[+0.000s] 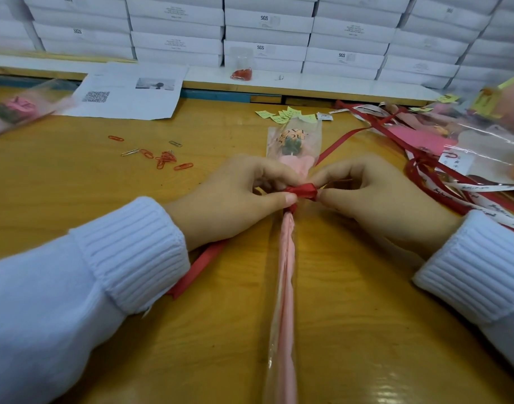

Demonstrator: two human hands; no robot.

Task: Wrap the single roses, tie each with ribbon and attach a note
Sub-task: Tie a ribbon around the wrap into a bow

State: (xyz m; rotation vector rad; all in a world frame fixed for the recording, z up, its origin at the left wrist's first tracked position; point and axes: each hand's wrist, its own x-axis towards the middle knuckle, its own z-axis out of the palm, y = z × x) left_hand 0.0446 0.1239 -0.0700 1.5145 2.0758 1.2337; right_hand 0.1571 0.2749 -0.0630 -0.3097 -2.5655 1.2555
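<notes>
Bright, even light with soft shadows; a pale sheen on the table [375, 383] nearby; corners bend and blur, worst upper right.

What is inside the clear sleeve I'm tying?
In the sleeve: a rose at the far end and pink paper twisted along its length. The stem cannot be seen; the paper covers it.

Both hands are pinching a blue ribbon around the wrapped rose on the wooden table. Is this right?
Only the colour is wrong: the head view shows a red ribbon. The left hand and right hand do pinch it around the wrapped rose on the wooden table.
</notes>
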